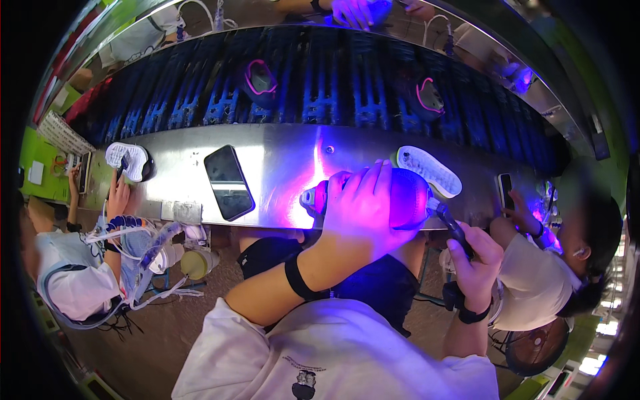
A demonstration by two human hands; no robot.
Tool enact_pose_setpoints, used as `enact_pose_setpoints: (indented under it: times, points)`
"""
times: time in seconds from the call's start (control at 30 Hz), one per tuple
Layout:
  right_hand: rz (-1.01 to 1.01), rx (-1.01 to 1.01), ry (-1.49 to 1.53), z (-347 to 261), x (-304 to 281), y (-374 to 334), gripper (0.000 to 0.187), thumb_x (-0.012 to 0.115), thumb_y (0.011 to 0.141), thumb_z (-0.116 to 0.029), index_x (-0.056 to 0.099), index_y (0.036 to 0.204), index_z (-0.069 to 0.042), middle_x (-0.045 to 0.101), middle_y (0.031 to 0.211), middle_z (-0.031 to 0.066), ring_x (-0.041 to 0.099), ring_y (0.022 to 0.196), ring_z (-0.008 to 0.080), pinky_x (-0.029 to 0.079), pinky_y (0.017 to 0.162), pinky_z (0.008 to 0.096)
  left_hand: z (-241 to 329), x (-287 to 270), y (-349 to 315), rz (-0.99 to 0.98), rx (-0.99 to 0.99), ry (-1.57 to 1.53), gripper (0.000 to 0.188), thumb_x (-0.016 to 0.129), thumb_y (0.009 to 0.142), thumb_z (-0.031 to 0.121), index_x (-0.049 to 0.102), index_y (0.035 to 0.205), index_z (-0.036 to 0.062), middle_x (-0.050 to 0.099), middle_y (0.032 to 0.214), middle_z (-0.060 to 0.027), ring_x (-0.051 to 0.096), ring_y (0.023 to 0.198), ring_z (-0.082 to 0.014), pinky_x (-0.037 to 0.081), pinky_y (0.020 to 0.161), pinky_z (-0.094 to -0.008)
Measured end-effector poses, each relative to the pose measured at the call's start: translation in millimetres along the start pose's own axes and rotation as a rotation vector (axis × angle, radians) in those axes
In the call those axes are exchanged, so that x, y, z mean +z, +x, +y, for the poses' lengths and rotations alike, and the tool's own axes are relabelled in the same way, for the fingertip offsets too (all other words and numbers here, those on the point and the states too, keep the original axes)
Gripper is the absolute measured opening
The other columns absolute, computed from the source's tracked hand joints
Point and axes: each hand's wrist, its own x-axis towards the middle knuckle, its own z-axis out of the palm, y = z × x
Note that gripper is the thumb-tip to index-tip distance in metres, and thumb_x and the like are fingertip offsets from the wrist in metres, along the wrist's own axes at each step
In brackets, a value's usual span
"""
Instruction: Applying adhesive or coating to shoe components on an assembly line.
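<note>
1. White shirt point(333, 347), lower centre.
2. Dark conveyor point(291, 87), across the upper frame.
3. Metal worktable point(275, 150), mid-frame.
4. Purple-lit shoe point(408, 195), right of centre.
5. Left hand point(360, 203), centre, gripping the shoe from above.
6. Right hand point(477, 259), right of centre, curled round a black-handled tool point(455, 229).
7. White sole point(433, 173), just above the shoe.
8. Tool tip point(433, 203), at the shoe's right end.

Left of centre in the frame, there was room to pass over the desk point(275, 157) between the dark phone point(229, 181) and the purple-lit shoe point(409, 200). Right of centre, the white sole point(430, 172) blocked the way just beyond the shoe.
</note>
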Motion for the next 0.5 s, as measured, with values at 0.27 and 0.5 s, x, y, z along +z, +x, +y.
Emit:
enact_pose_setpoints:
  times: [0.27,0.5]
  points:
    - [0.05,-0.153,-0.006,28.6,32.7,41.7,0.036,0.077,0.081,0.006,0.072,0.116,0.006,0.07,0.088,0.0103,0.065,0.077,0.0163,0.05,0.071,0.0264,-26.7,-4.6,24.0,-0.101,-0.038,-0.079,0.097,0.083,0.071,0.06,0.055,0.137,-0.0059,0.07,0.121,-0.0235,0.069,0.111,-0.0386,0.047,0.103,-0.0558]
    - [0.087,0.161,0.369,65.4,79.8,15.7,0.036,0.076,0.089,0.0,0.07,0.123,0.007,0.07,0.091,0.0063,0.064,0.08,0.0128,0.052,0.075,0.027,-46.8,-51.6,19.7,-0.532,0.019,0.208,0.115,0.087,0.069,0.038,0.028,0.161,0.0031,0.059,0.136,-0.0259,0.067,0.113,-0.0418,0.058,0.089,-0.0485]
